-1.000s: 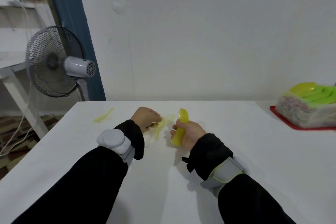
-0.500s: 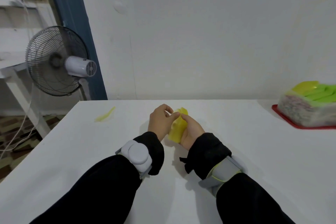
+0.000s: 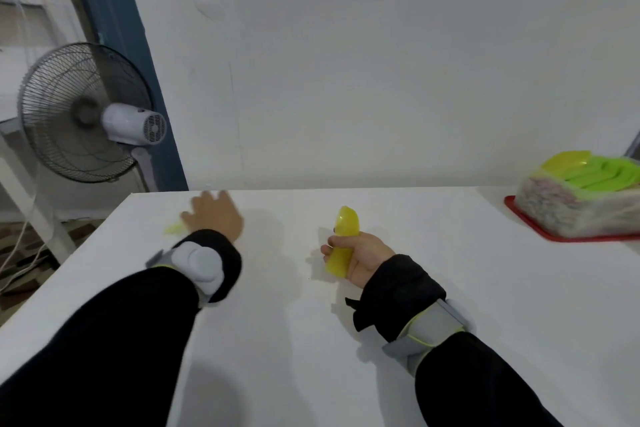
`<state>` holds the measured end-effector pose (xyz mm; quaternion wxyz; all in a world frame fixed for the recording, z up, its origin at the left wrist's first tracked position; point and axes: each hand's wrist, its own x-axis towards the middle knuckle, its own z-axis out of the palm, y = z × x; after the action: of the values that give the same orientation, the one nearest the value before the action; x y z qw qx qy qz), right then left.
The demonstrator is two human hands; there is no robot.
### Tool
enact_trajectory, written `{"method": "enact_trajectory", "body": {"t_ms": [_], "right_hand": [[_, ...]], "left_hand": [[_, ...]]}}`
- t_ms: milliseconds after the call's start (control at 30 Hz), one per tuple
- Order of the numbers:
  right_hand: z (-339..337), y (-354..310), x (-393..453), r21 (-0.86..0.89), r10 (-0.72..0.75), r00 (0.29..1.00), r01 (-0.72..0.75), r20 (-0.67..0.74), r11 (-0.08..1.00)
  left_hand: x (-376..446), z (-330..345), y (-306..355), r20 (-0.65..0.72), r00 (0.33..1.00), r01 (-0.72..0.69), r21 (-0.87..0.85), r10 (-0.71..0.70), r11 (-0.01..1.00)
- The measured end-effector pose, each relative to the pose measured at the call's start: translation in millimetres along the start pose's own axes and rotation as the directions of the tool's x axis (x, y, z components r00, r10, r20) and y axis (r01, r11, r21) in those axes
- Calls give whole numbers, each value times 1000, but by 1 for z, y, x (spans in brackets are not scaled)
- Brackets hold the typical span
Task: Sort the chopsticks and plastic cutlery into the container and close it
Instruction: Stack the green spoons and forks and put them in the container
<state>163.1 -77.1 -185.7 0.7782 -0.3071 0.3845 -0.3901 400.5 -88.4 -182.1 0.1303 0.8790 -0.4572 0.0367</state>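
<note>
Right hand (image 3: pixel 360 255) grips a bunch of translucent yellow spoons (image 3: pixel 343 239) upright; left hand (image 3: pixel 214 218) spread flat, blurred

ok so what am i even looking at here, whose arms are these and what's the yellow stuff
These are a person's own two arms, filmed by one wide-angle camera worn on their head, looking forward and down. Both wrists wear grey bands. The right hand grips a bunch of yellow plastic cutlery upright above the white table. The left hand, fingers spread, reaches over a loose yellow-green piece near the table's far left corner. At far right a clear container holding green and yellow cutlery sits on a red lid or tray. A standing fan is behind the table.
</note>
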Motion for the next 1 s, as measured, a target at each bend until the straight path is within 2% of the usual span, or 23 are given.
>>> {"method": "enact_trajectory", "body": {"t_ms": [67, 100, 167, 267, 333, 400, 433, 500, 600, 633, 733, 800, 900, 1000], "right_hand": [[-4, -3, -2, 9, -13, 1000, 13, -16, 1000], [-6, -5, -3, 19, -17, 1000, 17, -21, 1000], [-13, -8, -5, 51, -13, 1000, 14, -28, 999], [-22, -13, -8, 137, 17, 999, -10, -47, 991], [-28, -17, -10, 199, 38, 997, -24, -67, 980], [-38, -22, -13, 218, 44, 994, -22, -97, 976], [-42, -25, -16, 217, 45, 994, -21, -104, 976], [-54, -35, -23, 224, 43, 993, -17, -112, 974], [-81, -59, -39, 231, 4, 992, 25, -124, 973], [-80, -61, -41, 217, 4, 994, 21, -112, 976], [-114, -92, -60, 225, -83, 992, 102, -91, 969], [-136, -112, -68, 213, -145, 987, 157, -69, 964], [-172, -141, -75, 172, -202, 978, 207, -45, 963], [-207, -178, -86, 186, -237, 969, 247, -73, 951]], "left_hand": [[13, 5, -29, -21, 990, 138, 53, -137, 989], [17, 8, -38, -13, 988, 151, 63, -151, 986], [17, 10, -44, 5, 995, 100, 143, -102, 985], [4, 10, -25, -72, 997, 37, 265, -18, 963], [-5, 9, 5, -63, 996, -56, 181, 69, 982], [-16, 8, 45, -73, 983, -175, -130, 167, 976], [-25, 5, 65, -119, 970, -238, -321, 210, 917], [-48, -1, 108, -235, 916, -399, -594, 324, 699], [-87, -14, 172, -227, 786, -481, -809, 576, 337], [-93, -18, 176, -222, 742, -490, -824, 632, 286], [-118, -21, 229, -237, 593, -571, -797, 770, 194], [-130, -20, 261, -201, 550, -566, -803, 811, 185], [-145, -23, 304, -93, 543, -464, -862, 835, 206], [-162, -28, 352, -22, 572, -203, -973, 820, 115]]}}
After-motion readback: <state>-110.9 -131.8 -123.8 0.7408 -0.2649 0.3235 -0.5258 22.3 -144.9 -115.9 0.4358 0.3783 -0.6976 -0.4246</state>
